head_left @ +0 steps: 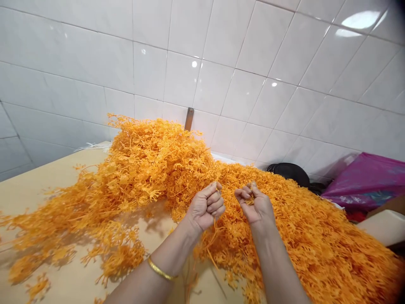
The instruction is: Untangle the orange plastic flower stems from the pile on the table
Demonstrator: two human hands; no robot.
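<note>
In the head view, the left hand (207,207) is folded into a loose fist with the thumb pressed along the forefinger, and an orange strand (215,224) hangs from beneath it, apparently gripped. The right hand (258,207), just to its right and apart from it, has curled fingers with the thumb bent in close to them; orange shows within the curl, but whether that is a held piece or the pile behind cannot be told. Both hands are raised in front of orange plastic foliage, which rises in a tall heap (161,156) at the far left and spreads in a broad pile (319,240) over the right side. A loose cluster (122,253) lies near, left of the left forearm, on the pale tabletop (34,185). For fine fingertip work like this, a light pinch close to the joint would probably serve better than a full-fist squeeze, since the thin tines look easy to bend or snag. Lifting single pieces clear of the pile should limit tangling, and the gold bangle (160,271) on the left wrist is best kept off the fronds.
</note>
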